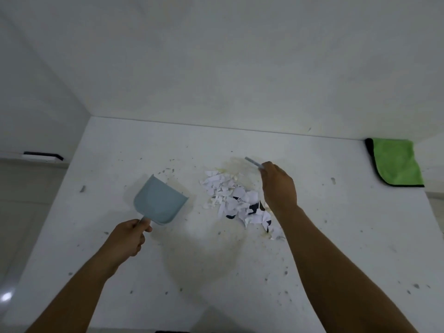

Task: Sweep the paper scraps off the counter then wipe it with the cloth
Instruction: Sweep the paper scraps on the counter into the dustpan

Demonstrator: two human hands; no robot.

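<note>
From the head view I see my left hand (131,235) curled round the short handle of a pale blue dustpan (160,200), which sits toward the left side of the counter (192,272) with its open mouth turned up and to the right, facing the scraps. Nothing lies inside the dustpan; its pan shows only bare blue plastic.

My right hand (278,186) is clenched on a thin pale handle (253,162) whose end sticks out above the knuckles toward the back edge of the counter. I cannot tell what is at the lower end of it, as the hand and wrist cover that part.

The paper scraps (236,200) lie in one loose heap near the middle of the counter, between the two hands, just left of and partly under my right hand. Most are white, a few carry dark patches. The heap is apart from the dustpan's mouth.

The green cloth (396,162) lies folded at the far right corner of the counter, against the back wall, well apart from both hands.

Small grey specks and a yellowish stain mark the counter surface around the heap.
</note>
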